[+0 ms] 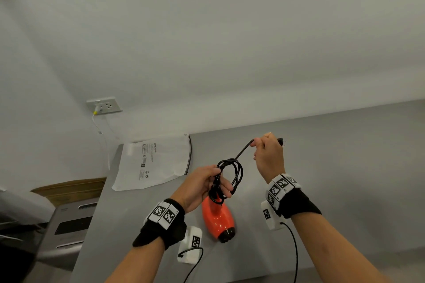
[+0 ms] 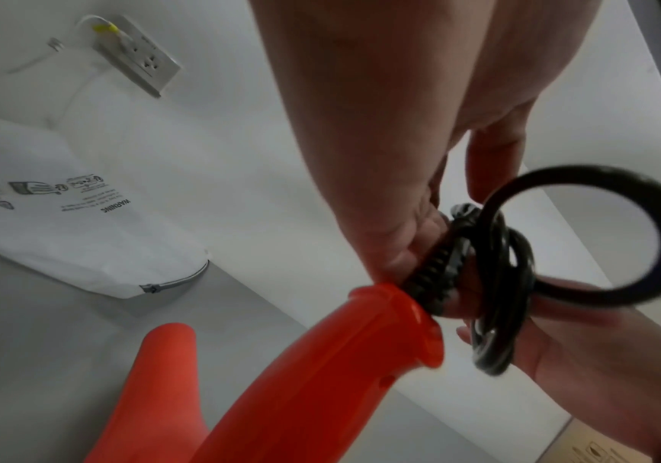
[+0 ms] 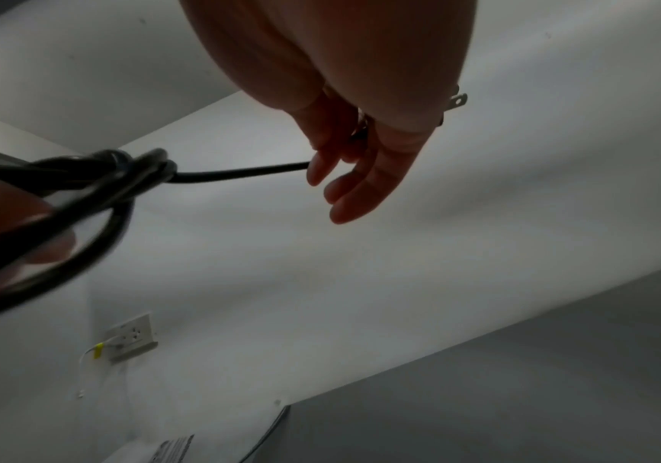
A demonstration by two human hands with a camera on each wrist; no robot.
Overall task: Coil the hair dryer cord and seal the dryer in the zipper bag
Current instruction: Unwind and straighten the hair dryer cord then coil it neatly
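An orange hair dryer (image 1: 217,217) (image 2: 312,376) hangs over the grey table (image 1: 345,167), nozzle towards me. My left hand (image 1: 202,185) (image 2: 419,250) grips several black loops of its cord (image 1: 230,176) (image 2: 494,282) where the cord meets the handle. From the coil a straight length of cord (image 3: 241,172) runs up and right to my right hand (image 1: 268,154) (image 3: 344,156). That hand holds the cord just behind the plug (image 1: 282,142), whose metal prongs (image 3: 457,101) stick out past it. The white zipper bag (image 1: 154,161) (image 2: 63,228) lies flat at the table's back left, its zipper edge (image 1: 189,156) facing right.
A wall socket (image 1: 104,105) with a thin white cable plugged in is above the bag. A cardboard box (image 1: 69,190) and a grey appliance (image 1: 66,230) stand left of the table. Thin black cables (image 1: 295,253) trail from my wrist cameras over the table's front edge.
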